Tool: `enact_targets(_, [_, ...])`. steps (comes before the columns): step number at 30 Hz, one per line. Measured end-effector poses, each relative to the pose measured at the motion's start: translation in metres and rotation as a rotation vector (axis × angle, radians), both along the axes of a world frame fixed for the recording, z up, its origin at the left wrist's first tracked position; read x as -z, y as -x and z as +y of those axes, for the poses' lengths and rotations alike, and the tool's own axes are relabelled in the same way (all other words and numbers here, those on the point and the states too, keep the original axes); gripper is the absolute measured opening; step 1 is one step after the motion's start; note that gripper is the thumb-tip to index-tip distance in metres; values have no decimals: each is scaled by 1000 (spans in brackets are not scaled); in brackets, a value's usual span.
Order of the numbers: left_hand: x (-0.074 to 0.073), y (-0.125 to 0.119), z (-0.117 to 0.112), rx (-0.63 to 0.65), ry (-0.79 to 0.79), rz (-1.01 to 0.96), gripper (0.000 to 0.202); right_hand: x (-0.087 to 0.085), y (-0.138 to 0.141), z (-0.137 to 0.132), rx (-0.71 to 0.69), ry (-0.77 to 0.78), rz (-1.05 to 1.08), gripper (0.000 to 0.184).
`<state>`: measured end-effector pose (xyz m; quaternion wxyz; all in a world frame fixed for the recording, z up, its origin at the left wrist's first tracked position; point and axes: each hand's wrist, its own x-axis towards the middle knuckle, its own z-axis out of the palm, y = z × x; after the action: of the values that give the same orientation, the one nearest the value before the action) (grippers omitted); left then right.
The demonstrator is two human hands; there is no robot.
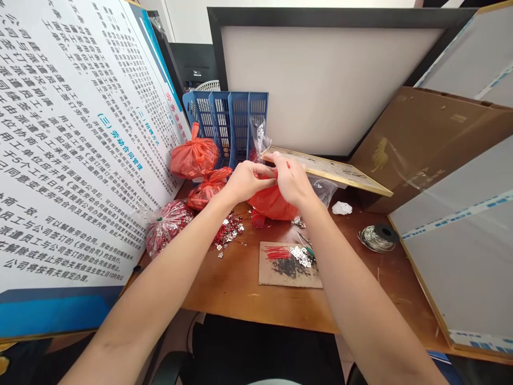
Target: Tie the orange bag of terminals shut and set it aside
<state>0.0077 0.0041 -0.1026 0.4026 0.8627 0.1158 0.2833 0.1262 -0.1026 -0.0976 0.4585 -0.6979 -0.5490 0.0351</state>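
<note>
A bulging red plastic bag (274,204) sits toward the back of the table, directly under both hands. My left hand (249,183) reaches its top from the left, with thumb and fingers pinched together there. From the right, my right hand (292,181) closes on the same top, its fingertips meeting those of the left. The gathered plastic is mostly hidden by the fingers. Just behind the right hand leans a thin gold-edged board (348,176). In front lies a cardboard piece (268,275) with thin red sticks (276,252) and small silver metal pieces (301,256).
Tied red bags (195,158) and a clear bag of red pieces (168,227) stand left. Loose metal bits (230,232) lie nearby. Behind is a blue file rack (238,115). At right are a wire spool (377,238), crumpled white paper (342,208) and a brown box (425,139).
</note>
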Motion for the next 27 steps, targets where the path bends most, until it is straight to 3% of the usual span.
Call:
enact_targets(4, [3, -5, -1, -119, -69, -31, 28, 1, 10, -10, 72, -4, -164, 51])
enact_targets(12, [11, -9, -13, -333, -94, -130, 21, 21, 21, -14, 201, -43, -262, 60])
enact_targets(15, [11, -11, -16, -298, -149, -111, 14, 22, 23, -14, 200, -49, -259, 61])
enact_targets(18, [11, -15, -15, -265, -270, -59, 22, 21, 25, -13, 185, -57, -244, 61])
enact_targets(21, [10, -21, -10, -256, -305, -21, 13, 21, 27, -13, 147, -64, -225, 59])
enact_targets(27, [-5, -12, 5, -56, -287, 67, 13, 26, 14, -12, 193, -93, -125, 62])
